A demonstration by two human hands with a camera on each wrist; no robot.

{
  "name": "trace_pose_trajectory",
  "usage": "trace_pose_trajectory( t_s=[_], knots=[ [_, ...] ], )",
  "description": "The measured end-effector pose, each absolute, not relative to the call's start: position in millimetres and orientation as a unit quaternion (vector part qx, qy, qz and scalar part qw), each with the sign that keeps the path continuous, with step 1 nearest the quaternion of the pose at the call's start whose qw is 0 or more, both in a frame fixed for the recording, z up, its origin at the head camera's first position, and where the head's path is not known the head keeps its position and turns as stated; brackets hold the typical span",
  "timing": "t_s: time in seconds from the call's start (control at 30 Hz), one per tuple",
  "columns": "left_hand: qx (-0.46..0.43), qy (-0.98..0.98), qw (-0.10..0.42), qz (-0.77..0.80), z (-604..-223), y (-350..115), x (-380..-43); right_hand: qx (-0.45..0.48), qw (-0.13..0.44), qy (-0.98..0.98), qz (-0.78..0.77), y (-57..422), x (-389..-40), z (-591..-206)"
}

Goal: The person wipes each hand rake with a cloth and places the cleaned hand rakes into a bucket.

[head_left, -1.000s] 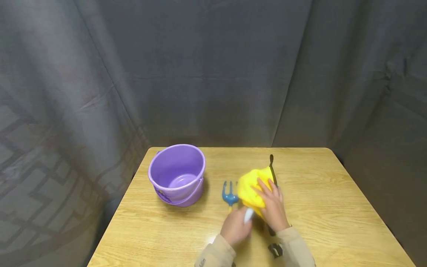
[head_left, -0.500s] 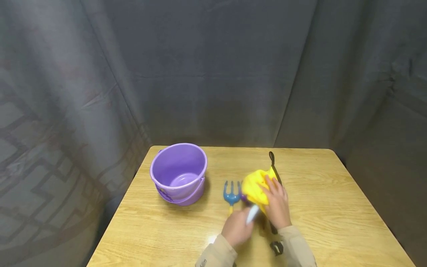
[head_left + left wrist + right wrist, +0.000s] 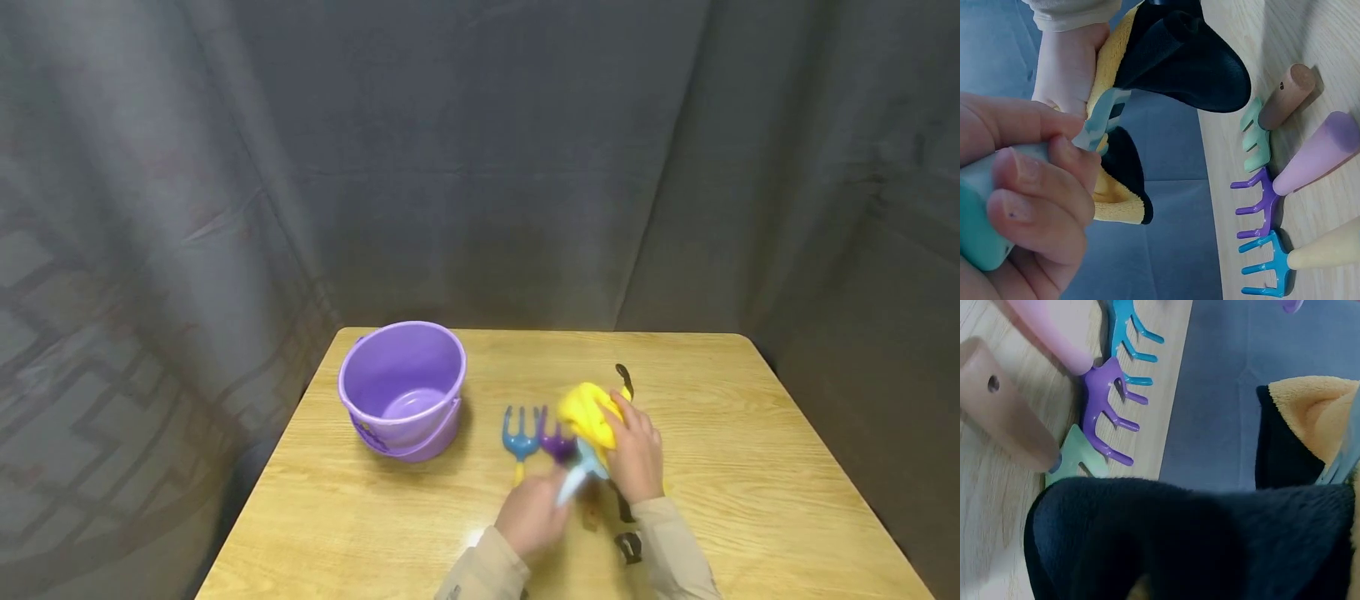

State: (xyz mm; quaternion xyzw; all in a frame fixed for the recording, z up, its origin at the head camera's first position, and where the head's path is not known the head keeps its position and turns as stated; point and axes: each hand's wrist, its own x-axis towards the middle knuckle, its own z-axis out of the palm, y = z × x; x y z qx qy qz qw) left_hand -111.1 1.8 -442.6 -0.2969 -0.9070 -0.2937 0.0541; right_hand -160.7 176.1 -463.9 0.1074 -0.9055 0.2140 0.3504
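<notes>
My left hand (image 3: 531,512) grips the pale handle of a light blue hand rake (image 3: 588,461). Its pronged head lies against a cloth (image 3: 588,410), which is yellow on one face and dark on the other. My right hand (image 3: 637,450) holds the bunched cloth around the rake head. In the left wrist view, the cloth's dark side (image 3: 1191,69) hangs in folds, and part of the rake head (image 3: 1100,122) shows between them. The right wrist view is mostly filled by dark cloth (image 3: 1197,537); the right fingers are hidden there.
A blue rake (image 3: 1280,262), a purple rake (image 3: 1267,203) and a green rake (image 3: 1260,147) with a brown handle lie side by side on the wooden table (image 3: 337,517). A purple bucket (image 3: 459,375) stands at the back left. Grey curtains (image 3: 480,167) hang behind.
The cloth has bunched smaller and shifted right with my right hand. More of the light blue rake head and the purple rake now shows. The left hand stays nearly in place.
</notes>
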Motion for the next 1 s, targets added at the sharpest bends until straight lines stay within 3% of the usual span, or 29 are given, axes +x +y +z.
trace_pose_trajectory(
  t_s=[0.4, 1.0],
  knots=[
    [-0.304, -0.91, 0.055, -0.275, -443.7, 1.0, -109.4, 0.098, 0.417, -0.88, 0.208, 180.8, -164.4, -468.1],
    [-0.285, -0.92, 0.035, -0.268, -447.9, -1.8, -112.0, -0.004, 0.373, -0.843, 0.388, 184.2, -165.8, -468.3]
  ],
)
